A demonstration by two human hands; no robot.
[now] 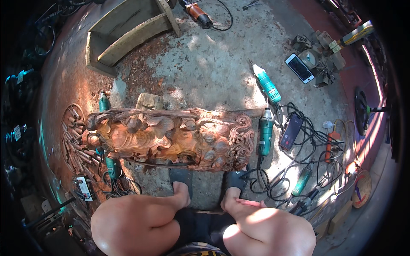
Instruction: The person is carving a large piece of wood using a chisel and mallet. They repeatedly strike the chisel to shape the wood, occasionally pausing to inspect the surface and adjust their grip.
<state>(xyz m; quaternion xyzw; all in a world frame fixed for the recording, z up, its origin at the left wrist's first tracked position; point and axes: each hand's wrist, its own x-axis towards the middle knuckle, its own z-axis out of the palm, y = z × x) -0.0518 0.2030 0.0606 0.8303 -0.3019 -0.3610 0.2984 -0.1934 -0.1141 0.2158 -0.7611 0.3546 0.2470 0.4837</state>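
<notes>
A long reddish-brown wood carving (171,136) with scrolls and figures lies across the concrete floor in front of my feet, which are in dark sandals (181,177). My right hand (250,204) rests flat on my right leg near the knee and holds nothing. My left hand does not show; only my bare knees and shins fill the lower edge. A teal hand-held grinder (265,130) lies just off the carving's right end, and a second one (265,83) lies further away.
Several chisels (74,141) lie heaped at the carving's left end. A dark phone (291,131), tangled cables, an orange power strip (331,147) and more teal tools sit at the right. A wooden bench (128,30), an orange tool (198,13) and a white phone (299,67) lie beyond.
</notes>
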